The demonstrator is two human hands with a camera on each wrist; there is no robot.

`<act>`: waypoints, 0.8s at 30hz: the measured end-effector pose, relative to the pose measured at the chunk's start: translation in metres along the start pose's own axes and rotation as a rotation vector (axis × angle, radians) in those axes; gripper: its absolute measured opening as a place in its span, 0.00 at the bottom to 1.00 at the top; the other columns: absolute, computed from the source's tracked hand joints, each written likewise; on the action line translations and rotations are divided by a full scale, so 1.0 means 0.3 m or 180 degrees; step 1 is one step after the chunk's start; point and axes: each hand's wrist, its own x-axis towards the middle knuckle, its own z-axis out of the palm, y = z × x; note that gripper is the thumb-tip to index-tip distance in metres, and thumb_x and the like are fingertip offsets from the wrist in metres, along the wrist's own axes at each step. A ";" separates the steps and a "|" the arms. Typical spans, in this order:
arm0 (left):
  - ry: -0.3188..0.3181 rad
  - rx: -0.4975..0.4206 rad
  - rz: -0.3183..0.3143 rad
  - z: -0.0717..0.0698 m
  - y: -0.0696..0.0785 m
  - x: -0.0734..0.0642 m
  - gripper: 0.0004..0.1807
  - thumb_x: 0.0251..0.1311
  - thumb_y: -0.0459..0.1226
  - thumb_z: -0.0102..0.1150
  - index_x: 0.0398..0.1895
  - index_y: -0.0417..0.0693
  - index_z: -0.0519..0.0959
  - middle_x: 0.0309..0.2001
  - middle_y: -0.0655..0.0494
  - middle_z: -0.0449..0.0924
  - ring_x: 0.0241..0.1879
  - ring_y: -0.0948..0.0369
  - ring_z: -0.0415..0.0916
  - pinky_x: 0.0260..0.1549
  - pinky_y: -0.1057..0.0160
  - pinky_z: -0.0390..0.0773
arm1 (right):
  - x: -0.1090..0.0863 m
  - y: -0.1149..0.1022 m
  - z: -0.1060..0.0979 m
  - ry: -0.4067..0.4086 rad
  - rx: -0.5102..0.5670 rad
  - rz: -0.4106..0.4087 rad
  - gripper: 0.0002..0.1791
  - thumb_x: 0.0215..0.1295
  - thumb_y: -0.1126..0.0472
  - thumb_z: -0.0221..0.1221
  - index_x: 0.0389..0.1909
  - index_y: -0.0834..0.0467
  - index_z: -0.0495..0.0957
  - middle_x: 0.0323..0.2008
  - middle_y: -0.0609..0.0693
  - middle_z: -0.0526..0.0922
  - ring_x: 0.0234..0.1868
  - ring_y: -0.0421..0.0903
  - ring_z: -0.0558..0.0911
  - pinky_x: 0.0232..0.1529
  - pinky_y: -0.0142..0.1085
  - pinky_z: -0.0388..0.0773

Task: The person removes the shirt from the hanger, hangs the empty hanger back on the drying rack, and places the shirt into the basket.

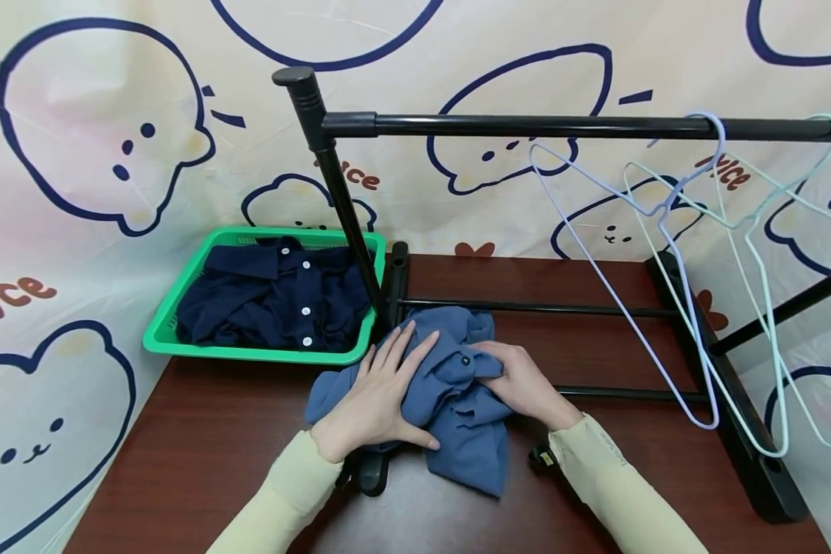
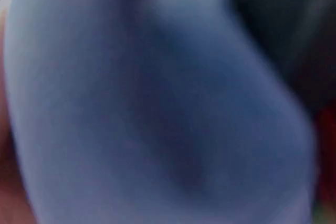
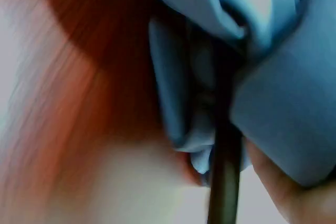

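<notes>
A crumpled grey-blue button shirt [image 1: 467,450] lies bunched over the left foot of the black rack, a dark button showing near its middle. My left hand [image 1: 381,392] rests on its left side with the fingers spread and fairly straight. At the other side my right hand [image 1: 522,381] grips the cloth, and its fingertips are hidden in the folds. Blurred blue shirt cloth [image 2: 157,103] fills most of the left wrist view. In the right wrist view, shirt folds [image 3: 289,98] hang beside a dark bar [image 3: 226,177].
Behind on the left, a green basket [image 1: 249,354] holds a folded navy shirt [image 1: 270,296]. The rack's top bar [image 1: 526,125] crosses above, carrying a lavender hanger [image 1: 612,296] and a mint hanger [image 1: 769,323] at the right. Brown tabletop [image 1: 201,462] lies underneath.
</notes>
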 end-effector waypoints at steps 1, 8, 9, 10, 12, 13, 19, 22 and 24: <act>0.0111 0.0014 0.0026 0.001 0.003 0.001 0.76 0.15 0.78 0.60 0.74 0.67 0.34 0.74 0.52 0.29 0.71 0.50 0.31 0.57 0.35 0.47 | 0.004 -0.017 -0.006 0.0139 0.0042 -0.0029 0.19 0.64 0.60 0.59 0.55 0.41 0.76 0.52 0.39 0.77 0.55 0.40 0.74 0.55 0.38 0.68; 0.0870 0.0047 0.0061 0.000 0.049 0.029 0.78 0.18 0.76 0.63 0.74 0.59 0.35 0.72 0.47 0.21 0.70 0.46 0.23 0.57 0.32 0.40 | 0.042 -0.251 -0.059 0.1095 0.0632 -0.0003 0.21 0.68 0.68 0.52 0.60 0.52 0.74 0.59 0.47 0.73 0.59 0.46 0.72 0.55 0.42 0.68; 0.0977 -0.0007 0.0057 -0.003 0.052 0.031 0.76 0.21 0.71 0.68 0.74 0.58 0.36 0.72 0.47 0.21 0.70 0.47 0.25 0.58 0.33 0.41 | 0.044 -0.280 -0.062 0.1114 0.0757 0.0038 0.22 0.68 0.69 0.51 0.61 0.52 0.73 0.60 0.46 0.72 0.59 0.45 0.71 0.56 0.42 0.68; 0.1073 -0.0084 0.0059 -0.007 0.055 0.032 0.74 0.24 0.65 0.73 0.74 0.59 0.38 0.72 0.47 0.22 0.70 0.47 0.27 0.59 0.35 0.43 | 0.045 -0.303 -0.063 0.1101 0.0879 0.0089 0.22 0.68 0.69 0.51 0.61 0.51 0.72 0.60 0.46 0.72 0.60 0.45 0.70 0.56 0.42 0.67; 0.1208 -0.0225 0.0093 -0.020 0.054 0.031 0.68 0.30 0.48 0.79 0.74 0.60 0.41 0.73 0.48 0.25 0.70 0.48 0.33 0.59 0.41 0.52 | 0.044 -0.312 -0.064 0.1017 0.1011 0.0186 0.23 0.68 0.67 0.51 0.63 0.48 0.71 0.61 0.44 0.71 0.61 0.44 0.70 0.57 0.42 0.66; 0.1231 -0.0286 0.0123 -0.028 0.051 0.030 0.66 0.33 0.40 0.78 0.74 0.62 0.44 0.73 0.49 0.27 0.70 0.49 0.36 0.59 0.43 0.56 | 0.042 -0.305 -0.066 0.0957 0.1023 0.0239 0.24 0.68 0.66 0.52 0.63 0.46 0.71 0.61 0.42 0.70 0.60 0.43 0.70 0.57 0.41 0.66; 0.0790 -0.0332 0.0199 -0.047 0.015 0.016 0.63 0.33 0.19 0.65 0.73 0.71 0.48 0.74 0.57 0.31 0.67 0.52 0.51 0.50 0.50 0.70 | -0.004 -0.189 -0.063 0.0581 0.0172 0.0407 0.27 0.62 0.55 0.62 0.62 0.38 0.70 0.59 0.40 0.72 0.59 0.42 0.71 0.55 0.44 0.67; 0.0496 -0.0115 0.0186 -0.030 -0.004 0.008 0.64 0.34 0.23 0.67 0.73 0.71 0.46 0.74 0.56 0.31 0.66 0.49 0.53 0.50 0.48 0.69 | -0.031 -0.145 -0.050 0.0525 -0.0568 0.0406 0.35 0.56 0.51 0.65 0.66 0.39 0.65 0.65 0.44 0.64 0.64 0.48 0.65 0.56 0.50 0.65; 0.0363 0.0057 0.0141 -0.015 -0.012 0.003 0.63 0.35 0.29 0.71 0.73 0.72 0.44 0.74 0.54 0.32 0.66 0.47 0.52 0.51 0.44 0.67 | -0.042 -0.132 -0.041 0.0470 -0.0844 0.0385 0.43 0.52 0.46 0.67 0.70 0.39 0.59 0.70 0.46 0.54 0.69 0.53 0.54 0.58 0.57 0.60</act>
